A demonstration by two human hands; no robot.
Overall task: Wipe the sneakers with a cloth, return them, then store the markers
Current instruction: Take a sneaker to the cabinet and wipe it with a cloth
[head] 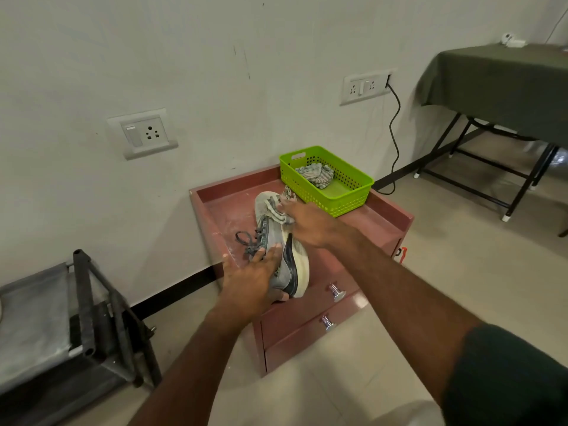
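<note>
One grey sneaker [278, 241] with off-white sole and loose laces lies tipped on the red desk [381, 216], left hand [249, 279] gripping its heel, right hand [307, 224] pressing a striped cloth [278, 210] against its toe.

Plain room: drawer cabinet [307, 302], shoe rack [92, 302].
</note>
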